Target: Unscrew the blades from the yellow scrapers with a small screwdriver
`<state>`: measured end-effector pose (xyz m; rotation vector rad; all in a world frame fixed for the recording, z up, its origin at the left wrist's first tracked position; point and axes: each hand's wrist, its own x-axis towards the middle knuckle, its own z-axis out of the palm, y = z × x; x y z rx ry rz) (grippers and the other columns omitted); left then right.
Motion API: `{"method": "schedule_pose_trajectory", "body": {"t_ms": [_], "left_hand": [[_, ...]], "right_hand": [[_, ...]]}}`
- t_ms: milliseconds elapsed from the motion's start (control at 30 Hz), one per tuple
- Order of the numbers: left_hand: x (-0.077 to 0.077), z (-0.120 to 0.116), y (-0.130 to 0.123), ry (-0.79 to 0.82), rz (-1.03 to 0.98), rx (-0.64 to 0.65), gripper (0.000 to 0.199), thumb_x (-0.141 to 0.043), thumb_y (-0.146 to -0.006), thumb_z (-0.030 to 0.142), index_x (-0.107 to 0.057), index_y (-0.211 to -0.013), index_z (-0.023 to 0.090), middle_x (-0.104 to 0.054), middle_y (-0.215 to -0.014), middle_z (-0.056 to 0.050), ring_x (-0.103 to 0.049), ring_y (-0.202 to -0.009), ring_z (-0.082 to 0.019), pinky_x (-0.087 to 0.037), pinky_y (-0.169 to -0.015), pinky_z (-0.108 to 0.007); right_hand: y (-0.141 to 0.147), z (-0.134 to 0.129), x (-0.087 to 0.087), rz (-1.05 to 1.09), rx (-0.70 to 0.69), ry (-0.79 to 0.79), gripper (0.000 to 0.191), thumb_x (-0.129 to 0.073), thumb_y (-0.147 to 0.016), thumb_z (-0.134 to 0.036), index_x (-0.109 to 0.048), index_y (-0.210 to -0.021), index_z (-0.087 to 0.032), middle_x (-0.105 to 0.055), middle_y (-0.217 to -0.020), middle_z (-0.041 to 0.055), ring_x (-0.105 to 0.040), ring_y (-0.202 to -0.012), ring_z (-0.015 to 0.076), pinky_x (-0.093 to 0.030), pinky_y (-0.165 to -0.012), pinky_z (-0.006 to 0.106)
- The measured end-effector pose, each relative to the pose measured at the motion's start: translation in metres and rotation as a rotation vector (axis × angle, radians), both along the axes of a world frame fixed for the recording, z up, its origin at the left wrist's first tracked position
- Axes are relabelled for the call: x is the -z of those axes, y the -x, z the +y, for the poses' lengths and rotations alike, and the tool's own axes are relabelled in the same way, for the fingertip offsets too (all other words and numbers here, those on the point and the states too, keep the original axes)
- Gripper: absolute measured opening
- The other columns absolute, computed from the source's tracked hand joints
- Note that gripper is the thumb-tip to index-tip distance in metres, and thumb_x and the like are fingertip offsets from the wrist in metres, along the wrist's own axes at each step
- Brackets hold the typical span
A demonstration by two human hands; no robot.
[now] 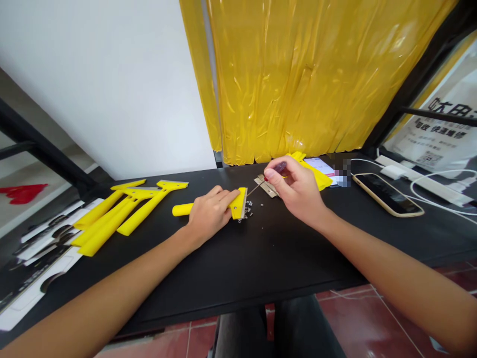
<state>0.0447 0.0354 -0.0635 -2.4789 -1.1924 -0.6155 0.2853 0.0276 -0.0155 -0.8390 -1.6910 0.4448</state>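
My left hand (210, 213) is closed round a yellow scraper (182, 209), whose metal-edged head points right, low over the black table. In my right hand (298, 186) is a screwdriver (280, 167) with a dark, see-through handle. Its thin shaft slants down to the left, the tip by the scraper's head; whether it touches a screw I cannot tell. Small screws and nuts (250, 204) lie scattered beside the scraper head. Some flat metal blades or plates (265, 186) rest behind them, partly covered by my right hand.
Several yellow scrapers (139, 209) lie at the left, near white boxes (40, 288). A yellow glove-like piece (320, 178) and a lit phone screen (316, 164) are behind my right hand. At the right are a phone (387, 194), a power strip (425, 180) and white cables.
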Motion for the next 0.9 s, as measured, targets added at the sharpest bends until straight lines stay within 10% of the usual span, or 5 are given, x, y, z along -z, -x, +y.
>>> {"method": "schedule_pose_trajectory", "body": {"t_ms": [900], "left_hand": [[0.001,-0.001,0.003,-0.041,0.001,0.058,0.024,-0.051,-0.087,0.009,-0.067,-0.101,0.022,-0.075,-0.092,-0.006,-0.062,-0.098,-0.022,-0.035,-0.058,-0.03]], "right_hand": [[0.002,0.003,0.012,-0.168,-0.032,0.038,0.024,-0.059,-0.097,-0.046,-0.062,-0.097,-0.022,-0.064,-0.077,0.0002,-0.056,-0.06,0.0127,-0.045,-0.056,0.027]]}}
